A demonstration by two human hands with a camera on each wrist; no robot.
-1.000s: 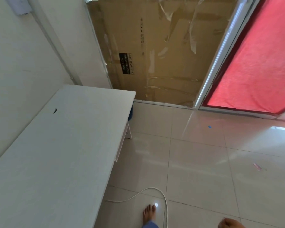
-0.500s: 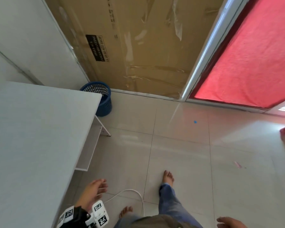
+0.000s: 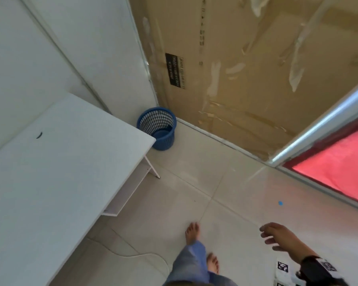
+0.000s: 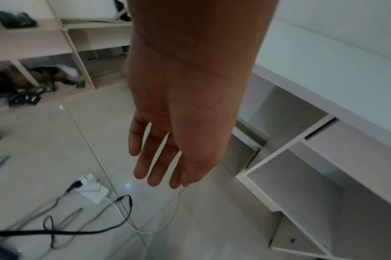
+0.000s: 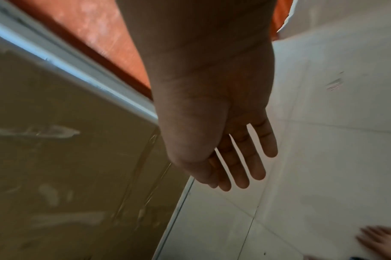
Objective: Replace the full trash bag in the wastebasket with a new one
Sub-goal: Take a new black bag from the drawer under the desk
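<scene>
Well ahead of both hands, in the corner where the white wall meets a taped cardboard sheet (image 3: 246, 65), stands a blue mesh wastebasket (image 3: 157, 129), upright on the tiled floor (image 3: 194, 176). No bag shows in it from the head view; its blue bottom is visible through the open top. It sits just beyond the far corner of the white worktop (image 3: 56, 172), apart from both hands.

The person, barefoot and in blue trousers, stands on the tiles. The right hand (image 3: 281, 237) hangs in the air over the floor, fingers loosely spread and holding nothing; a black wrist strap with printed markers sits behind it. In the right wrist view the same hand (image 5: 214, 126) has its fingers (image 5: 256, 158) straight and apart, with the cardboard and a metal frame rail (image 5: 74, 70) to its left and a red sheet (image 5: 96, 35) beyond.

The left hand (image 4: 181, 123) is out of the head view. Its own wrist camera shows it empty too, fingers (image 4: 143, 158) straight and slightly apart, pointing down at the floor. Below it lie a white cable (image 4: 167, 223), black cables (image 4: 89, 230) and a white power strip (image 4: 93, 191). To its right is the worktop's open shelving (image 4: 301, 176).
</scene>
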